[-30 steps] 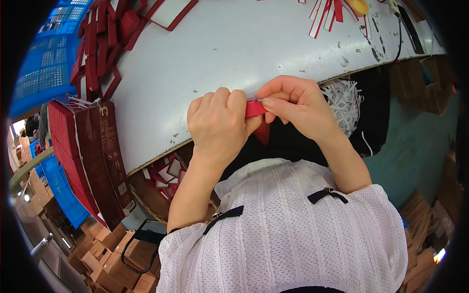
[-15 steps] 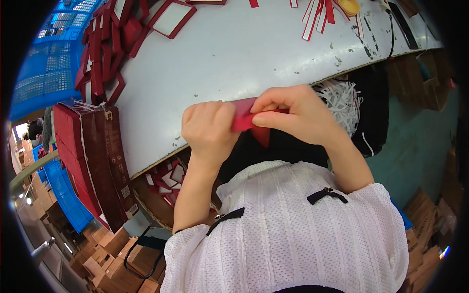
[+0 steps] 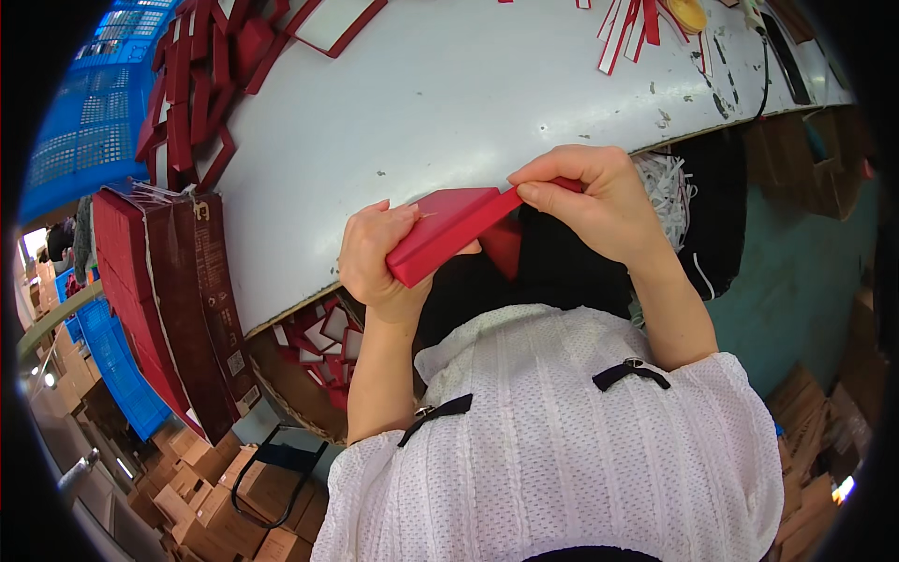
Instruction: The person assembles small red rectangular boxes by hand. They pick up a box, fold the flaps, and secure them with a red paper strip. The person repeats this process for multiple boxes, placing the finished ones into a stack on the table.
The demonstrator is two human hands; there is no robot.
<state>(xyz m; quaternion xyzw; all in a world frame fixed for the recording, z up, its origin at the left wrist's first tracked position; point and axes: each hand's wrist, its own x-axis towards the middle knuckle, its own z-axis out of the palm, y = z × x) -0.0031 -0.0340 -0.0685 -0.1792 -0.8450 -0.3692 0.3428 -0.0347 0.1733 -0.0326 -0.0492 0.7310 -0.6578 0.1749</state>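
Observation:
A shallow red box [image 3: 454, 206] is gripped at its left end by my left hand [image 3: 375, 248], fingers wrapped round it, over the table's front edge. Along the box's near side runs a flat red strip [image 3: 504, 203], whose far right end my right hand [image 3: 585, 197] pinches between thumb and fingers. Whether the strip is joined to the box or separate I cannot tell. Below the box, a darker red piece [image 3: 504, 248] shows against black cloth; its kind is unclear.
Many red-and-white box parts [image 3: 192, 103] pile up at the table's back left, beside a blue plastic basket [image 3: 89, 122]. A carton of red boxes [image 3: 154, 300] stands left. Red-edged strips [image 3: 632, 28] lie at the back right. White paper shreds [image 3: 665, 197] fill a black bag.
My left hand has turned, so the box's top and near side now show. My right hand has shifted right and slightly up, its fingers pinching farther along the strip.

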